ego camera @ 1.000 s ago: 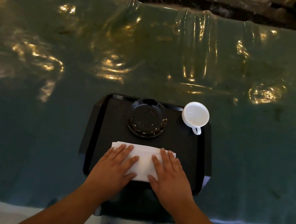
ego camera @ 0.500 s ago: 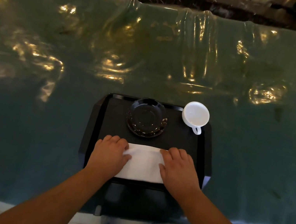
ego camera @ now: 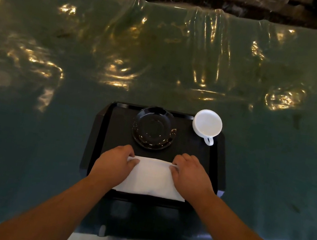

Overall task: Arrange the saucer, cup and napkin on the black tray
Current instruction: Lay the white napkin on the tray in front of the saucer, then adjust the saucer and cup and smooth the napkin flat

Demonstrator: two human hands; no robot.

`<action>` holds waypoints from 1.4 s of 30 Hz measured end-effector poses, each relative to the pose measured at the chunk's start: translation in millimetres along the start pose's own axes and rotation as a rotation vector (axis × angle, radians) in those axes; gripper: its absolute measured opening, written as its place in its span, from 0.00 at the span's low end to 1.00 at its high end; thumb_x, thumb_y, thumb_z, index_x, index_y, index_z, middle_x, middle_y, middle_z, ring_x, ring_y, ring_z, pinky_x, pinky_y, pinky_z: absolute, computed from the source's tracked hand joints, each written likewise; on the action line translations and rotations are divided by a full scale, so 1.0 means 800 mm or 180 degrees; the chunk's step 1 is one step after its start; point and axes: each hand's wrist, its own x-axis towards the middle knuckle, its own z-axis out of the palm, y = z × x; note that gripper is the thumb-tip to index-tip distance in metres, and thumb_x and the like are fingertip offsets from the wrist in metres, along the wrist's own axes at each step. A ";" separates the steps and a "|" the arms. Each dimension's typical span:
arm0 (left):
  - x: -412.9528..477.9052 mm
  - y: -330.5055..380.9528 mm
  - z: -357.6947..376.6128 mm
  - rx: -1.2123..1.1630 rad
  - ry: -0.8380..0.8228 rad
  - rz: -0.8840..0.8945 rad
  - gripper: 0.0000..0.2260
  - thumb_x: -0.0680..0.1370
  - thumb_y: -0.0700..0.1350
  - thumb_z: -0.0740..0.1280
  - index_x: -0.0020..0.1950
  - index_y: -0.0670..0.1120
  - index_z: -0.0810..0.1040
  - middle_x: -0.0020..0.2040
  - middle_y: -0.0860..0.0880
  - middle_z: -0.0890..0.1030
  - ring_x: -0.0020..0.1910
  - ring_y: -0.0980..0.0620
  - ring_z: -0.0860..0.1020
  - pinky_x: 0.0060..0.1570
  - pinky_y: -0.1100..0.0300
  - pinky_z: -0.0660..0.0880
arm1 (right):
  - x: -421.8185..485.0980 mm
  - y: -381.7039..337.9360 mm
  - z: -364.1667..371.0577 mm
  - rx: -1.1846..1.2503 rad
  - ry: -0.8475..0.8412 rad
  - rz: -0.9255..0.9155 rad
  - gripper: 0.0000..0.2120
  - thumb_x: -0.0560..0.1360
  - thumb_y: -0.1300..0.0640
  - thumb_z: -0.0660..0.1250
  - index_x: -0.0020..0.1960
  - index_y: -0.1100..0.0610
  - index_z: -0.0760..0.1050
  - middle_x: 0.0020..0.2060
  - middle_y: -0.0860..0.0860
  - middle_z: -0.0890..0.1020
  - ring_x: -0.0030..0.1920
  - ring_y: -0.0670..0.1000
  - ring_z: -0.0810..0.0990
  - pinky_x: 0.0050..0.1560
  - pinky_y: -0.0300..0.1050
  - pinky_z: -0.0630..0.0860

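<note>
The left hand [ego camera: 114, 162] and right hand [ego camera: 190, 174] pinch the far corners of the flat white napkin [ego camera: 152, 179] at the near end of the black tray [ego camera: 96, 137], behind it a shiny black saucer [ego camera: 153, 128] and white cup [ego camera: 207, 124].

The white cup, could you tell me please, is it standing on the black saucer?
No, the white cup stands apart from the black saucer, at the far right corner of the tray.

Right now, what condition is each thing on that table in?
napkin: folded, flat on the tray's near edge, gripped at both far corners
saucer: bare, on the tray
cup: upright, empty, at the tray's far right corner
left hand: pinching napkin
right hand: pinching napkin
</note>
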 end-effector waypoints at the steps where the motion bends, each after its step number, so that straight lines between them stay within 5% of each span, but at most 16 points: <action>1: 0.000 0.001 0.001 0.0045 0.0028 -0.0042 0.08 0.81 0.58 0.67 0.48 0.57 0.71 0.44 0.54 0.77 0.38 0.57 0.73 0.34 0.60 0.67 | 0.001 -0.001 0.002 -0.0075 0.0048 0.0003 0.05 0.82 0.50 0.63 0.52 0.51 0.75 0.47 0.48 0.76 0.47 0.49 0.71 0.49 0.48 0.75; 6: -0.015 0.004 0.015 0.0663 0.0856 0.0790 0.10 0.76 0.47 0.73 0.55 0.46 0.80 0.52 0.46 0.80 0.48 0.44 0.78 0.46 0.48 0.78 | -0.014 -0.005 0.018 -0.0662 0.0762 -0.0298 0.09 0.73 0.58 0.72 0.52 0.55 0.76 0.46 0.53 0.77 0.45 0.56 0.73 0.46 0.52 0.73; 10: -0.041 -0.007 0.039 0.0759 0.0707 0.1838 0.16 0.78 0.52 0.67 0.60 0.46 0.84 0.65 0.42 0.83 0.60 0.39 0.82 0.61 0.43 0.79 | -0.053 -0.001 0.045 -0.0485 0.0581 -0.0806 0.16 0.77 0.52 0.67 0.65 0.53 0.76 0.59 0.54 0.79 0.59 0.57 0.75 0.60 0.54 0.74; 15: -0.049 -0.017 0.054 0.0962 0.0547 0.1794 0.20 0.79 0.54 0.62 0.64 0.47 0.85 0.70 0.42 0.80 0.67 0.39 0.80 0.65 0.37 0.77 | -0.067 0.003 0.058 -0.0608 0.0348 -0.0707 0.23 0.81 0.47 0.60 0.71 0.55 0.76 0.70 0.57 0.77 0.69 0.60 0.75 0.70 0.58 0.73; 19: -0.046 -0.025 0.055 0.0872 0.0556 0.1798 0.21 0.80 0.55 0.61 0.66 0.48 0.84 0.73 0.42 0.78 0.70 0.40 0.77 0.72 0.44 0.70 | -0.065 0.003 0.057 -0.0670 0.0466 -0.0700 0.25 0.80 0.47 0.59 0.73 0.55 0.76 0.71 0.58 0.77 0.70 0.60 0.76 0.69 0.58 0.73; 27: -0.042 -0.021 0.047 0.0655 0.0547 0.1710 0.21 0.79 0.55 0.62 0.64 0.47 0.85 0.71 0.43 0.80 0.69 0.40 0.78 0.70 0.41 0.73 | -0.057 -0.002 0.045 -0.0611 0.0504 -0.0747 0.24 0.75 0.49 0.74 0.69 0.56 0.78 0.68 0.57 0.79 0.67 0.60 0.77 0.67 0.58 0.75; 30: -0.035 -0.018 0.035 0.0105 0.0732 0.1212 0.15 0.78 0.54 0.67 0.58 0.47 0.84 0.63 0.45 0.83 0.61 0.43 0.81 0.64 0.47 0.77 | -0.044 -0.013 0.031 -0.0097 0.0682 -0.0542 0.19 0.76 0.51 0.69 0.66 0.55 0.78 0.61 0.54 0.80 0.61 0.55 0.77 0.62 0.53 0.76; 35: 0.021 0.006 -0.006 -0.1181 0.0689 -0.0560 0.18 0.78 0.55 0.72 0.66 0.52 0.76 0.51 0.56 0.82 0.43 0.61 0.79 0.38 0.63 0.73 | 0.022 -0.029 0.000 0.1839 0.0811 0.1360 0.18 0.79 0.53 0.69 0.68 0.51 0.74 0.44 0.44 0.82 0.43 0.43 0.81 0.44 0.40 0.76; 39: 0.066 0.012 -0.021 -0.1614 0.0155 -0.1076 0.22 0.80 0.52 0.71 0.72 0.48 0.73 0.43 0.53 0.84 0.42 0.53 0.85 0.47 0.49 0.83 | 0.077 -0.023 -0.010 0.2596 0.0251 0.2059 0.14 0.81 0.53 0.68 0.66 0.53 0.76 0.43 0.52 0.85 0.40 0.52 0.85 0.44 0.53 0.85; 42: 0.081 0.010 -0.019 -0.1854 -0.0080 -0.1157 0.16 0.81 0.48 0.71 0.68 0.47 0.77 0.46 0.50 0.85 0.38 0.54 0.87 0.45 0.51 0.85 | 0.094 -0.025 -0.007 0.2596 0.0122 0.2156 0.06 0.82 0.55 0.67 0.59 0.54 0.78 0.42 0.53 0.85 0.36 0.50 0.85 0.31 0.41 0.81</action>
